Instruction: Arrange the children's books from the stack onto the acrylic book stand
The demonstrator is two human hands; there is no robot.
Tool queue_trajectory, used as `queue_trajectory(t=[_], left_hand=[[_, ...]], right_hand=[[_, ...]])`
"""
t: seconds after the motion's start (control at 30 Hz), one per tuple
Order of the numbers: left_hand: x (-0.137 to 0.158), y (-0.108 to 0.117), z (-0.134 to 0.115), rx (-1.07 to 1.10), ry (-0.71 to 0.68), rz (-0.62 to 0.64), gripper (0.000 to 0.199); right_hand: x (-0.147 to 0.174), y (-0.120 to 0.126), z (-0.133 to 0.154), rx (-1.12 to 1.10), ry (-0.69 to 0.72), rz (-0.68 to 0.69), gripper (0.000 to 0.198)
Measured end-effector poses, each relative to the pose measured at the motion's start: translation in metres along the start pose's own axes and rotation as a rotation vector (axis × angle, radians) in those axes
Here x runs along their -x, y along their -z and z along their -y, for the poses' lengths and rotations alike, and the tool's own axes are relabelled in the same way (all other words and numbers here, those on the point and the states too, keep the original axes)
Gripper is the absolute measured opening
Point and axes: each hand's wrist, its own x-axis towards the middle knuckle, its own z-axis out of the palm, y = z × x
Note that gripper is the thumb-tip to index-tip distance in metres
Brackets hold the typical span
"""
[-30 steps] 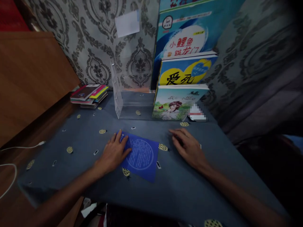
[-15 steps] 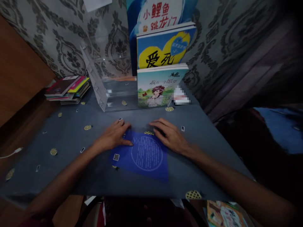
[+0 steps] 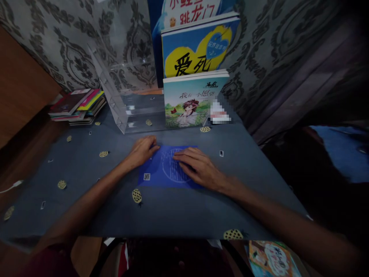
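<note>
A flat blue book [image 3: 155,175] lies back cover up on the dark tablecloth, with a circle of white text and a QR code. My left hand [image 3: 142,150] is at its far left corner, fingers curled at the top edge and thumb over the cover; its fingertips are partly hidden. Across the right part of the cover lies my right hand [image 3: 201,167], its fingers stretched out and covering some of the text.
Behind the hands stands a clear acrylic rack [image 3: 111,96]. Picture books [image 3: 188,98] lean in tiers on its right side. A book stack [image 3: 77,107] sits at the back left. A white cable plug [image 3: 17,184] lies at the left, and another book [image 3: 272,257] is below the front edge.
The blue book has shifted away from me and now lies squarer to the table. My left fingers have drawn in at its far edge. My right hand has moved left onto the cover.
</note>
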Motion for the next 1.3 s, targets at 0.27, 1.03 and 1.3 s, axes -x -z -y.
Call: queue_trajectory(t=[0.27, 1.03, 1.3], left_hand=[[0.004, -0.004, -0.027, -0.333, -0.096, -0.168, 0.015], [0.053, -0.040, -0.006, -0.492, -0.196, -0.323, 0.037], [0.052, -0.038, -0.006, -0.490, -0.198, -0.325, 0.039]], right_hand=[[0.008, -0.013, -0.012, 0.115, -0.057, 0.155, 0.042], [-0.011, -0.010, 0.000, 0.129, -0.136, 0.344, 0.052], [0.011, 0.012, -0.020, 0.213, -0.281, 0.312, 0.063]])
